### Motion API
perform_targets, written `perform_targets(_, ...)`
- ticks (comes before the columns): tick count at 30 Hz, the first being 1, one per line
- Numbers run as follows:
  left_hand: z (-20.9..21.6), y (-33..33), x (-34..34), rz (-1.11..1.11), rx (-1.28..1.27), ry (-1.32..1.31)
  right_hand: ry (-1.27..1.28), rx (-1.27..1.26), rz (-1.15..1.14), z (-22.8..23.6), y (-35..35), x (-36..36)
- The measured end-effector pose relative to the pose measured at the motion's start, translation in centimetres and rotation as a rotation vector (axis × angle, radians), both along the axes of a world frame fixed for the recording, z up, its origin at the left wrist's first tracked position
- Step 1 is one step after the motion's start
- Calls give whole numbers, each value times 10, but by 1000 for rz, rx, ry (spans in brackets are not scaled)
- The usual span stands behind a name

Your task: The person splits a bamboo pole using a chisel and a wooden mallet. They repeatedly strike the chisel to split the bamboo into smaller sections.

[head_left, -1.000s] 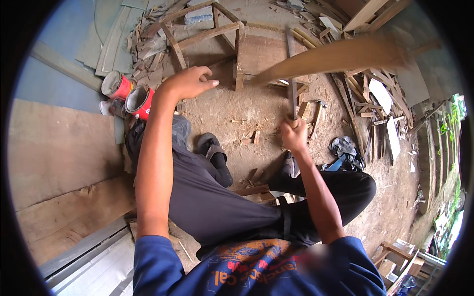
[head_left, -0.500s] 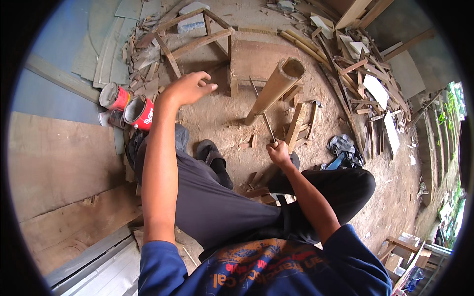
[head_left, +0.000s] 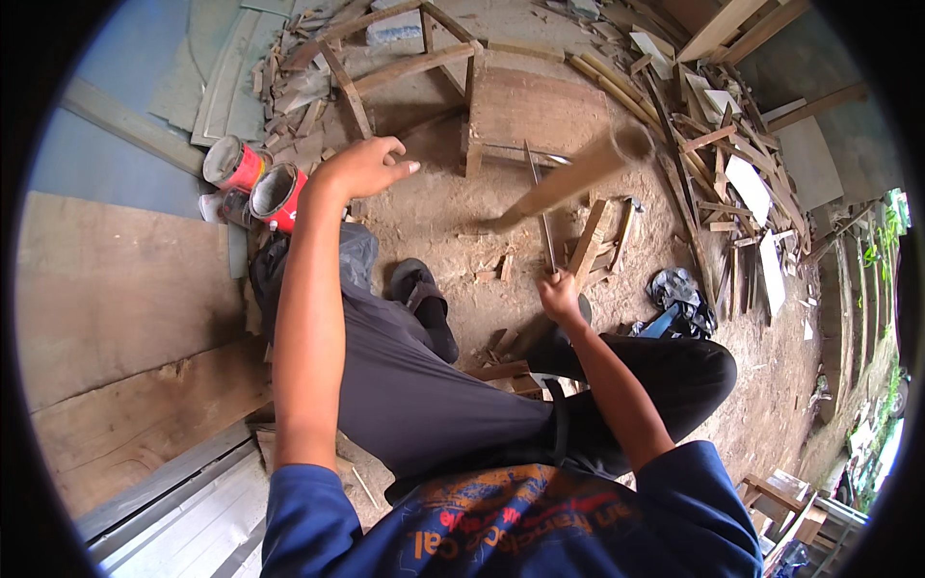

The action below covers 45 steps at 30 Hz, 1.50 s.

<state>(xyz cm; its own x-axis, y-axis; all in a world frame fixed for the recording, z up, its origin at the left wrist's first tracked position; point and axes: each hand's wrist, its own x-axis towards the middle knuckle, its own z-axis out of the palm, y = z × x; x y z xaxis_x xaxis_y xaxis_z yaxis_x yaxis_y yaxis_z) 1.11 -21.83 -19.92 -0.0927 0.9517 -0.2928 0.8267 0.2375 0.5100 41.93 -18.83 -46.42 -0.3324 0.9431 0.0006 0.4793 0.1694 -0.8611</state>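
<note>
My left hand (head_left: 366,166) is stretched out over the dirt floor with its fingers apart and holds nothing. My right hand (head_left: 559,292) grips the handle of a thin, long metal blade (head_left: 540,202) that points away from me. A pale wooden pole (head_left: 578,175) lies slanted just beyond the blade, blurred, with its near end at the ground; neither hand touches it. I sit on the ground in dark trousers, and one foot in a dark sandal (head_left: 424,294) is between my hands.
Two red paint cans (head_left: 258,178) stand left of my left hand. A rough wooden frame (head_left: 453,67) stands ahead. Scrap wood and offcuts (head_left: 713,164) are piled at the right. Wide planks (head_left: 116,299) lie at my left, and a dark bundle (head_left: 679,294) at my right.
The wooden pole, held high and level a second ago, has dropped and tipped down toward the ground. My right hand with the blade has come lower and nearer. My left hand stays open.
</note>
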Motion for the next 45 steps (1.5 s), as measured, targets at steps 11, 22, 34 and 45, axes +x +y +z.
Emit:
perform_targets(11, 26, 15, 23, -47, 63, -7, 73, -108, -99, 22, 25, -1)
perform_targets(22, 11, -21, -15, 110, -6, -16, 200, 80, 58, 50, -10, -40)
perform_targets(34, 21, -2, 11, 10, 65, -10, 9, -57, -97, 42, 28, -31)
perform_targets(45, 14, -19, -12, 100, -7, -20, -16, -173, -106, 17, -5, -24)
